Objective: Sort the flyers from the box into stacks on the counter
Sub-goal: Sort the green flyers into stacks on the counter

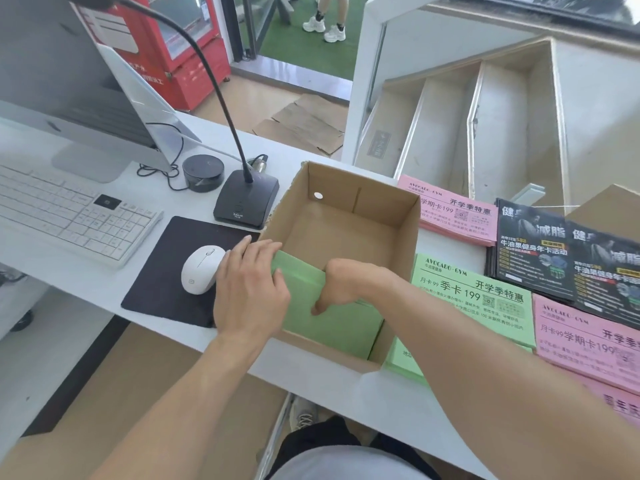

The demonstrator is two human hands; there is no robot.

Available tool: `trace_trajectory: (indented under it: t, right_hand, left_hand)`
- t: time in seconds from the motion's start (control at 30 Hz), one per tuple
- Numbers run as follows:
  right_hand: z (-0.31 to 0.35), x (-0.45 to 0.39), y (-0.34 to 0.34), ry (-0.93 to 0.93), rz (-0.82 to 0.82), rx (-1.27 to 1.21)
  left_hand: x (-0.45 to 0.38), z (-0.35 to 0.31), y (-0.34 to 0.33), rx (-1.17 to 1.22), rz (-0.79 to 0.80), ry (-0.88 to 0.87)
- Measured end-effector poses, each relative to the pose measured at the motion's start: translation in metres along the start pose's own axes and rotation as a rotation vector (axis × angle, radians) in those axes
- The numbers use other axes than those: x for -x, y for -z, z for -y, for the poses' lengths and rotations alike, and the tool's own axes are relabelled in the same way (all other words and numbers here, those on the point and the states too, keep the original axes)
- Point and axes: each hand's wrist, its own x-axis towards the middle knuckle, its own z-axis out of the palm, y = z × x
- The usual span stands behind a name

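Note:
An open cardboard box stands on the white counter. A bundle of green flyers leans inside its near wall, blank side up. My left hand holds the bundle's left edge at the box wall. My right hand grips its top edge, thumb pressed on the face. To the right of the box lie sorted stacks: green flyers, pink flyers behind them, black flyers, and more pink flyers near the front.
Left of the box lie a white mouse on a black pad, a desk microphone base, a small black round speaker, a white keyboard and a monitor. Stairs rise behind the counter.

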Motion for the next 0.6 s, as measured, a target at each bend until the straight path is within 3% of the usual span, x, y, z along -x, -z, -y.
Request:
trace_trajectory:
  t: [0.6]
  right_hand:
    - [0.011,0.009,0.011,0.012,0.063,0.075]
  left_hand:
    - [-0.002,0.001,0.0,-0.044,0.035,-0.025]
